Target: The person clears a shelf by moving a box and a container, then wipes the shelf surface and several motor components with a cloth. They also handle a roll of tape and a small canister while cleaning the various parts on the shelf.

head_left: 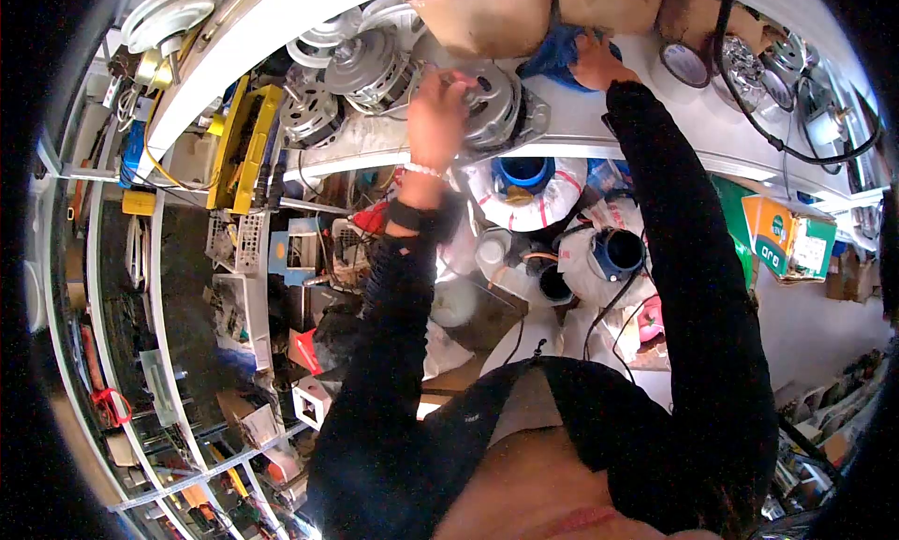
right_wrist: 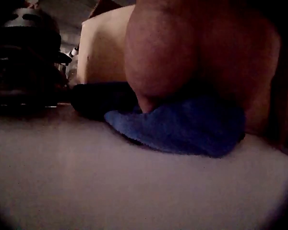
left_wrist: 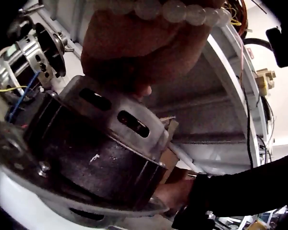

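My right hand [head_left: 596,64] grips a bunched blue cloth [head_left: 554,55] on the white shelf, in front of the cardboard boxes. The right wrist view shows the thumb pressed into the cloth [right_wrist: 192,127], which lies on the white surface. My left hand [head_left: 437,118], blurred in the head view, is at the near motor [head_left: 496,114], a metal-cased one with a flange. In the left wrist view, this hand [left_wrist: 139,52] covers the top of the slotted motor housing [left_wrist: 113,112]. Its fingers are mostly hidden there, so I cannot tell whether they grip it.
More motors [head_left: 370,67] stand to the left, beside a yellow tray [head_left: 245,147]. Cardboard boxes [head_left: 487,15] line the back of the shelf. A tape roll [head_left: 685,64] sits to the right, near a hanging black cable [head_left: 796,154]. White sacks [head_left: 524,203] are below the shelf edge.
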### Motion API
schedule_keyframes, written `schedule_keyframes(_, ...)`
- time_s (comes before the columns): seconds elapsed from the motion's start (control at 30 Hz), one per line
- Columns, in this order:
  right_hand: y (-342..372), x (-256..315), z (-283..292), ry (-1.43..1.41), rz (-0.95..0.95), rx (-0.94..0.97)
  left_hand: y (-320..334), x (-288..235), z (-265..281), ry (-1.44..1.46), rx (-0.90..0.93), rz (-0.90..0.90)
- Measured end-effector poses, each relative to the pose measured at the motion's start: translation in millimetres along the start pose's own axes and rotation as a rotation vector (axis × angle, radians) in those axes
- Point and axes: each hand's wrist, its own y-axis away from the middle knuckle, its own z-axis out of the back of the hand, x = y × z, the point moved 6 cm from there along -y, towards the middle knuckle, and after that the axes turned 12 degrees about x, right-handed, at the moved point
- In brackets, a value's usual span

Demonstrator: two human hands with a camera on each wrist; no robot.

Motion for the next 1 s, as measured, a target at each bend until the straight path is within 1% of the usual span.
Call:
schedule_keyframes(0.03,-2.3,2.9,5.0,-0.043,-0.004,-0.032,-0.3,-0.4,0.9,-0.044,0.002,0.018)
schedule_keyframes(0.13,5.0,11.1,-7.2,-0.192,0.042,-0.084,2.1,-3.9,0.8,-0.123,-0.009,-0.055)
schedule_keyframes(0.17,10.2,9.7,-5.3,-0.234,0.051,-0.106,1.9,-3.4,1.3,-0.091,-0.033,-0.055)
schedule_keyframes(0.2,26.6,17.7,-0.2,-0.334,0.173,-0.026,1.3,-1.5,0.5,-0.054,-0.06,-0.058)
schedule_keyframes(0.23,48.2,28.2,-4.6,-0.278,0.234,-0.08,0.9,2.1,-0.3,-0.021,-0.081,-0.059)
schedule_keyframes(0.3,78.8,36.1,-8.0,-0.219,0.359,-0.103,3.8,7.8,4.5,0.024,-0.155,-0.145)
schedule_keyframes(0.37,105.0,33.2,-4.0,-0.275,0.372,-0.052,8.1,17.3,15.9,0.066,-0.213,-0.152)
schedule_keyframes(0.4,113.3,33.0,0.3,-0.299,0.38,-0.032,8.5,27.8,23.6,0.128,-0.233,-0.117)
schedule_keyframes(0.43,116.5,35.3,0.2,-0.258,0.362,-0.086,11.3,37.3,28.6,0.262,-0.229,-0.077)
schedule_keyframes(0.5,108.1,42.0,2.8,-0.225,0.328,-0.011,14.2,49.6,40.2,0.398,-0.259,-0.162)
schedule_keyframes(0.53,100.2,49.8,1.0,-0.222,0.385,-0.036,16.6,56.0,43.4,0.42,-0.252,-0.164)
schedule_keyframes(0.6,74.9,66.4,-0.8,-0.218,0.5,-0.09,21.1,52.7,42.7,0.422,-0.239,-0.183)
schedule_keyframes(0.7,41.7,90.4,11.5,-0.333,0.451,-0.123,22.3,56.7,41.3,0.479,-0.246,-0.183)
schedule_keyframes(0.77,31.2,103.6,16.7,-0.323,0.302,-0.203,20.0,61.8,43.9,0.464,-0.259,-0.182)
schedule_keyframes(0.8,34.0,105.0,15.0,-0.318,0.225,-0.233,21.1,56.6,44.2,0.382,-0.296,-0.157)
schedule_keyframes(0.83,43.3,108.7,10.7,-0.386,0.306,-0.212,19.0,59.9,43.3,0.451,-0.287,-0.195)
schedule_keyframes(0.9,68.8,112.6,19.0,-0.505,0.469,-0.192,18.7,61.2,42.9,0.432,-0.312,-0.181)
schedule_keyframes(0.93,78.2,111.7,15.0,-0.49,0.513,-0.143,18.6,62.1,41.9,0.445,-0.31,-0.177)
schedule_keyframes(0.97,87.4,104.9,6.9,-0.427,0.577,-0.022,17.5,62.8,42.3,0.456,-0.306,-0.175)
schedule_keyframes(1.0,96.5,89.3,3.9,-0.419,0.6,-0.069,16.9,62.7,43.4,0.467,-0.304,-0.173)
